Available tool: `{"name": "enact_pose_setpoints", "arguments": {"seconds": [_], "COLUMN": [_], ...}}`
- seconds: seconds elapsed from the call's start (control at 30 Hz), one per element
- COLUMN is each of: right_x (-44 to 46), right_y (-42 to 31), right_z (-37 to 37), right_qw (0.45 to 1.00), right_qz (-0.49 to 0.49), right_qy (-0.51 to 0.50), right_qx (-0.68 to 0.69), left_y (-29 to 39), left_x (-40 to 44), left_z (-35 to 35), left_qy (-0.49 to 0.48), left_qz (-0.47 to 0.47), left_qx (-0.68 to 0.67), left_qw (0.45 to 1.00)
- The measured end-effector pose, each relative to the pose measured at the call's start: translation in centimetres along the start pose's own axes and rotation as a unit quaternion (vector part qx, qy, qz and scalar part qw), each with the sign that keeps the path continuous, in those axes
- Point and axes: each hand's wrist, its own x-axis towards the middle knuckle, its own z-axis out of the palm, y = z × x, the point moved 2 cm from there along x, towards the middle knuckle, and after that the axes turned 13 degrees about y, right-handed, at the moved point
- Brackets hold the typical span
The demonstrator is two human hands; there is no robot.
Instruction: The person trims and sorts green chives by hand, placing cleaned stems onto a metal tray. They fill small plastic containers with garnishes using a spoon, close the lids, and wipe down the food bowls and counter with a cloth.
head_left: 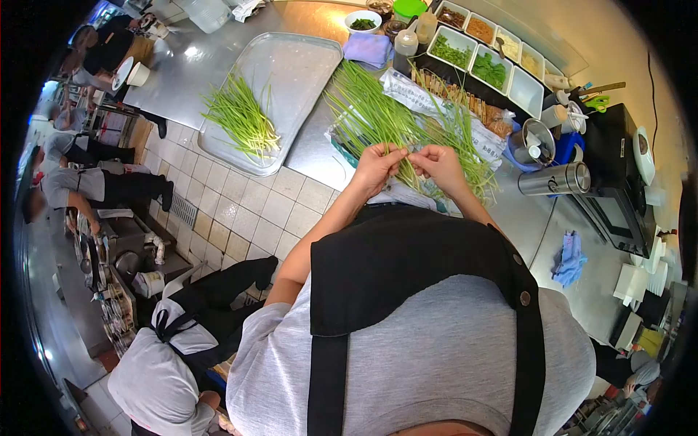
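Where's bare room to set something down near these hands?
Free: the far end of the tray, beyond its green bunch; steel counter left of it; and, at right, the patch between the steel cylinder and blue cloth. Crowded: around the left hand and right hand, amid green stalks and printed wrapping, and beyond, with white tubs.

Pretty bright in here tbh, white glare on the metal counter point(185, 76), warm tint on the wall point(622, 65), fisheye-warped edges fading to black.
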Motion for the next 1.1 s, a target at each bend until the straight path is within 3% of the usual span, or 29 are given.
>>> {"name": "enact_pose_setpoints", "arguments": {"seconds": [0.27,0.4,0.5,0.53,0.6,0.7,0.9,1.1], "right_x": [0.0,-0.4,-0.2,-0.3,-0.9,-1.4,-1.3,0.9], "right_y": [-1.2,-2.0,-2.2,-2.5,-3.3,-3.0,-5.5,-3.7], "right_z": [-3.1,-6.2,-9.6,-10.2,-11.1,-10.0,-3.9,-0.4], "right_qw": [0.996,0.987,0.978,0.966,0.915,0.83,0.943,0.995], "right_qz": [-0.049,-0.089,-0.094,-0.103,-0.116,-0.227,-0.209,-0.074], "right_qy": [0.051,0.13,0.176,0.179,0.178,0.226,0.103,-0.054], "right_qx": [0.062,0.02,-0.062,-0.158,-0.343,-0.457,-0.236,-0.048], "left_y": [0.7,0.3,1.0,1.0,1.3,1.7,1.6,1.2], "left_x": [0.1,0.7,0.7,0.7,0.3,-0.5,-1.4,-1.1], "left_z": [-0.7,-1.3,-2.0,-1.9,-1.5,-0.3,0.9,1.1], "left_qy": [0.062,0.127,0.139,0.134,0.124,0.106,0.031,-0.046], "left_qz": [0.079,0.11,0.125,0.128,0.133,0.18,0.222,0.221], "left_qx": [-0.093,-0.138,-0.154,-0.145,-0.126,-0.017,0.128,0.132], "left_qw": [0.991,0.976,0.97,0.972,0.975,0.978,0.966,0.965]}}
